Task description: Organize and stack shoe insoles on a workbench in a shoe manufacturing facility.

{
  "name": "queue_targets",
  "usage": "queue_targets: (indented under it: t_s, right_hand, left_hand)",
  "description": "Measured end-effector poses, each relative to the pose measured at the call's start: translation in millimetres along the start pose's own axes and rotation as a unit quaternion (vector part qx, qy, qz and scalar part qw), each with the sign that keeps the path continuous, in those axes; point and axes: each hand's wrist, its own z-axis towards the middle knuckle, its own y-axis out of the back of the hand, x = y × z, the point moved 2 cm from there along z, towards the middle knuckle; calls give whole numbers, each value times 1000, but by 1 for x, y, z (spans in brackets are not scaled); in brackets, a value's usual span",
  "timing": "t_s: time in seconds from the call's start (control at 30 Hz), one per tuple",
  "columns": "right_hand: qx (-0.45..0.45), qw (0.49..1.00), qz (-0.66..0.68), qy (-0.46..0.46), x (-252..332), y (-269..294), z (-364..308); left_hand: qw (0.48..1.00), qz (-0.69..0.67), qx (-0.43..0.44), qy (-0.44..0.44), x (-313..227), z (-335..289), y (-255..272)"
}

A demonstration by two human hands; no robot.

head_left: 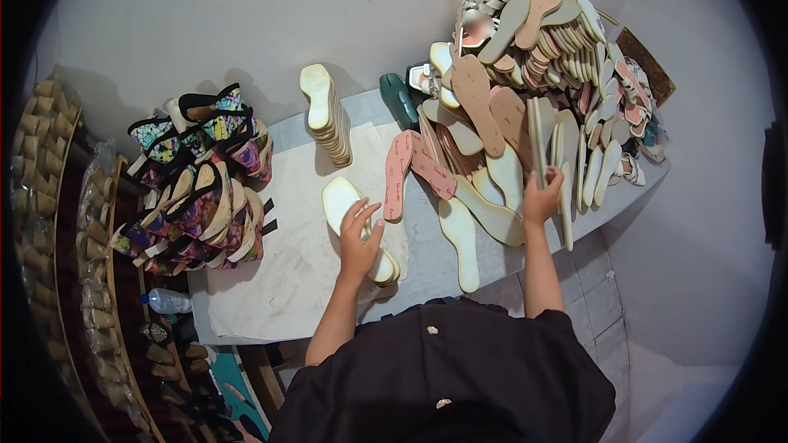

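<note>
**Bare right hand (543,193) gripping, bare left hand (359,248) spread**

Taking the middle of the view as the clock's centre, we count two hands at one long grey table (287,119) partly covered in off-white paper (263,295). At 3 o'clock the right hand is closed around a thin bundle of cream, sole-shaped insoles (538,135), held on edge; we see more than one, but cannot fix the number.

At 7 o'clock the left hand has its fingers apart over one short stack of cream insoles (338,197); we cannot tell how firmly it touches. One taller stack of cream insoles (315,90) stands at 11 o'clock. Near the centre we count two pink insoles with red print (398,180), overlapping. One cream insole (460,242) lies at 4 o'clock.

Toward 2 o'clock rises one big mixed heap of cream, grey, tan and pink insoles (478,102), too many to count. One glossy dark green shoe-shaped piece (397,102) sits at 12 o'clock, one pile of multicoloured patterned footwear (201,205) at 9, and one clear plastic bottle with a blue cap (170,301) at 8.
</note>
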Motion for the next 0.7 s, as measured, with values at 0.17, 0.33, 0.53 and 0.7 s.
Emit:
queue_targets:
  t_s: [0.17,0.33,0.53,0.7]
  right_hand:
    - [109,964,141,198,96,14,-78]
    - [308,842,244,369,152,20,-139]
    - [432,841,196,261,180,22,-148]
    - [470,828,175,250,189,34,-164]
  left_hand:
    - [930,-338,106,96,-22,6,-23]
    - [825,-541,48,157,-34,5,-16]
    - [761,-596,-15,254,-5,-1,7]
    - [882,-424,-98,184,29,-1,21]
